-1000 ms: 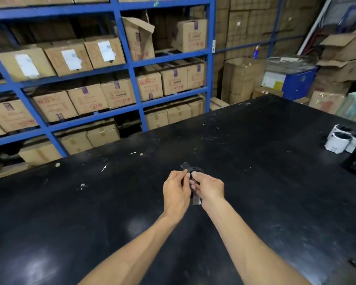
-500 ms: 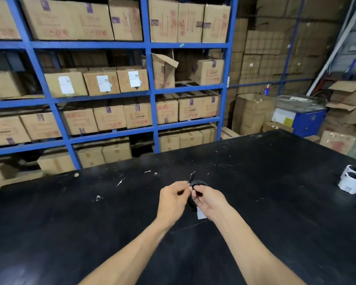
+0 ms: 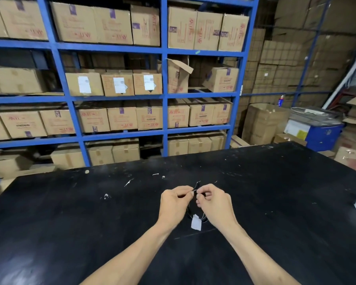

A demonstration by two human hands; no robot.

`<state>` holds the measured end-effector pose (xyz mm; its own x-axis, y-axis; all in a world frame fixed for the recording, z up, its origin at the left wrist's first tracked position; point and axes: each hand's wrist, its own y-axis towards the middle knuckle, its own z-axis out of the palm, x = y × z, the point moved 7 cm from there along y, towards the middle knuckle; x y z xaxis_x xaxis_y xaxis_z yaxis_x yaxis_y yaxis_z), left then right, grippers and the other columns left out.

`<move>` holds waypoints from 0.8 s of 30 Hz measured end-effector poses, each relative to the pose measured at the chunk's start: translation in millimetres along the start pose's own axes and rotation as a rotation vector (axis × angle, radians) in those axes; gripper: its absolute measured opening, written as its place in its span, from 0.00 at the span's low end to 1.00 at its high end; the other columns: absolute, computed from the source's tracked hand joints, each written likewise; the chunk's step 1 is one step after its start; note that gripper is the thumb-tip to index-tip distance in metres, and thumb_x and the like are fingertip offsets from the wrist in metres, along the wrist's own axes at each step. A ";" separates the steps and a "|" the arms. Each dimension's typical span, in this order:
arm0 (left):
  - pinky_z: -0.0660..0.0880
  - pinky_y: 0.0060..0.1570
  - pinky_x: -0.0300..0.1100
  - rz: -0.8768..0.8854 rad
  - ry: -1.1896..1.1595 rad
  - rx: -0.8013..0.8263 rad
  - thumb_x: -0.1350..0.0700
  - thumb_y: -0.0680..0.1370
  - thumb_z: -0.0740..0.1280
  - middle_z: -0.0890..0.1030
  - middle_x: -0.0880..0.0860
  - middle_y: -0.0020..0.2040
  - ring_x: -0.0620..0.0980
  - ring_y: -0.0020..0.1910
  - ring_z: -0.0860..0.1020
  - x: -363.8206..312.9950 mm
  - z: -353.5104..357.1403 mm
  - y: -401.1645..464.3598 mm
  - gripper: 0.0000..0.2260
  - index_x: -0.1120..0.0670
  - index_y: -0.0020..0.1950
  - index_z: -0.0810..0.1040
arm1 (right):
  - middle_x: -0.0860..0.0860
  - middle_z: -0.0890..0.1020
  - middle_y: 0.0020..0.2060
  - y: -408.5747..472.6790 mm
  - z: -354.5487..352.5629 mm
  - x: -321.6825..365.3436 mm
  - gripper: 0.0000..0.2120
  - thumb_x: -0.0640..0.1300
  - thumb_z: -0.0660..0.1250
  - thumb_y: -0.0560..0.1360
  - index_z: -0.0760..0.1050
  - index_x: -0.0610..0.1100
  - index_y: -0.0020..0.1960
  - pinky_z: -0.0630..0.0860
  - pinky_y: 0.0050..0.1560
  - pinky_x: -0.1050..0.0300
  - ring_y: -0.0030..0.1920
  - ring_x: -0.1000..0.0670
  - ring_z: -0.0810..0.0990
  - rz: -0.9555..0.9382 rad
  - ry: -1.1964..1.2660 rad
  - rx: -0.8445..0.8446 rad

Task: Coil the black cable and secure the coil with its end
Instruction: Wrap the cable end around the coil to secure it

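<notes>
Right now both hands pinch the black cable (image 3: 190, 210) above the black table (image 3: 70, 212) — left hand (image 3: 176, 201) & right hand (image 3: 213, 202) fingertips nearly touching at the top. Coil hangs btwn the palms, white tag (image 3: 196, 222) lowest; thin end (image 3: 197, 185) sticks up — equally near both, looks ready to wrap.

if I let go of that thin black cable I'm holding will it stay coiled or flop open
Probably flop. The black cable looks thin, and its loop sags between the left hand and right hand, so it seems limp rather than stiff. It likely weighs little, since fingertip pinches carry it. The white tag dangles from it and may tug the loop downward.
</notes>
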<state>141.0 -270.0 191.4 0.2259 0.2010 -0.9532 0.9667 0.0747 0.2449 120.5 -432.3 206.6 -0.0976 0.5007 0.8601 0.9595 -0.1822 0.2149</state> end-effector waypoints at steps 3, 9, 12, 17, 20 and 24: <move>0.77 0.56 0.34 -0.002 -0.031 -0.009 0.63 0.77 0.72 0.88 0.46 0.49 0.40 0.52 0.84 -2.6 -1.4 -1.8 0.06 0.56 0.48 0.89 | 0.53 0.84 0.43 1.5 1.7 9.7 0.09 0.39 0.69 0.77 0.83 0.50 0.53 0.75 0.42 0.69 0.37 0.60 0.82 -0.100 -0.155 0.052; 0.76 0.49 0.29 0.001 -0.089 -0.011 0.65 0.76 0.71 0.87 0.42 0.45 0.38 0.49 0.84 -15.4 3.0 -1.7 0.10 0.51 0.42 0.89 | 0.44 0.82 0.43 -12.2 -5.8 47.8 0.11 0.35 0.76 0.74 0.84 0.38 0.56 0.80 0.29 0.48 0.37 0.43 0.84 -0.677 -0.659 -0.029; 0.77 0.51 0.32 -0.026 -0.120 -0.021 0.63 0.76 0.72 0.88 0.43 0.46 0.39 0.49 0.84 -17.4 3.8 2.1 0.08 0.52 0.43 0.89 | 0.44 0.81 0.42 -16.5 -14.2 52.9 0.17 0.33 0.83 0.65 0.85 0.38 0.52 0.72 0.16 0.54 0.33 0.47 0.79 -0.805 -0.704 -0.085; 0.79 0.49 0.37 -0.182 -0.334 -0.065 0.65 0.73 0.75 0.89 0.51 0.42 0.46 0.46 0.87 -14.7 9.0 4.1 0.07 0.55 0.40 0.89 | 0.47 0.86 0.48 -10.3 -23.4 52.8 0.20 0.27 0.81 0.63 0.85 0.40 0.52 0.80 0.23 0.50 0.42 0.45 0.86 -0.787 -0.660 -0.095; 0.80 0.44 0.37 -0.248 -0.499 -0.073 0.68 0.71 0.75 0.88 0.57 0.41 0.50 0.42 0.87 -13.6 12.1 2.3 0.06 0.58 0.38 0.89 | 0.47 0.86 0.42 -9.8 -24.2 53.2 0.20 0.25 0.80 0.63 0.86 0.39 0.51 0.82 0.28 0.48 0.40 0.43 0.86 -0.747 -0.601 -0.055; 0.80 0.44 0.37 -0.280 -0.570 -0.082 0.68 0.69 0.75 0.88 0.58 0.43 0.49 0.42 0.86 -8.4 12.6 -3.4 0.05 0.60 0.39 0.88 | 0.47 0.86 0.45 1.0 -26.3 56.8 0.06 0.33 0.71 0.78 0.83 0.40 0.54 0.82 0.44 0.45 0.45 0.44 0.85 -0.672 -0.577 0.025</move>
<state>137.3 -284.2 196.4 0.0164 -0.3863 -0.9222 0.9911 0.1285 -0.0362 108.9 -426.3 267.9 -0.5010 0.8451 0.1865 0.7533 0.3197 0.5748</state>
